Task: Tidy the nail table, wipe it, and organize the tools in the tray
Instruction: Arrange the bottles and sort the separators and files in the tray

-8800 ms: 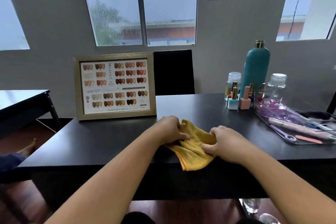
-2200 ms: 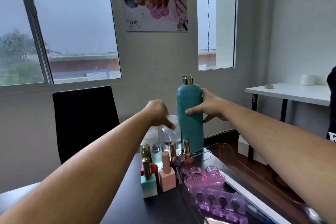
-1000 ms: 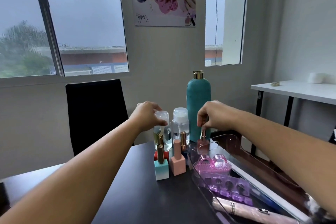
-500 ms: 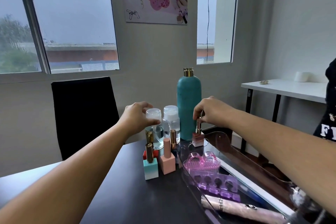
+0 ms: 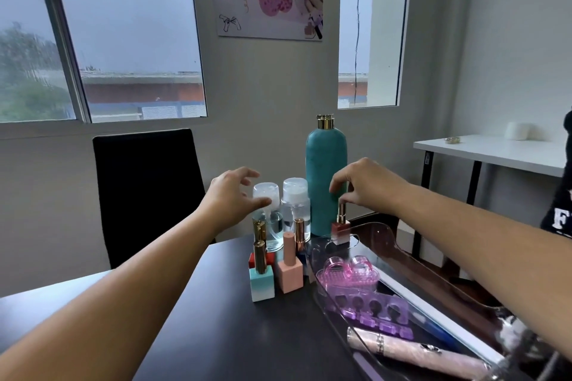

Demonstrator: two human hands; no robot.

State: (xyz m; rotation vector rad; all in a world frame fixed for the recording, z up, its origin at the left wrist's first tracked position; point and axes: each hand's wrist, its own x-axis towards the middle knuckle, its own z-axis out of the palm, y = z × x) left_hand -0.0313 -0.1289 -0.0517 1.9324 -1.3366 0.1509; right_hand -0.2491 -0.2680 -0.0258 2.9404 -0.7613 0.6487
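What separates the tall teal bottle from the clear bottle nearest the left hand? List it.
The teal bottle is opaque; the clear bottle is see-through. The teal bottle is taller than the clear bottle. The teal bottle has a gold cap, the clear bottle a whitish one. Both stand upright on the table.

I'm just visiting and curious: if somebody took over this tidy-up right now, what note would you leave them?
Left grip: open, thumb touching the cap of the left clear bottle.
Right grip: pinches the cap of the red-and-white polish bottle at the clear tray's far end.
Done: bottles stand grouped beside the teal bottle; toe separators and a pink tool lie in the tray.
To do: release the polish; no cloth in view, so wiping cannot be confirmed.
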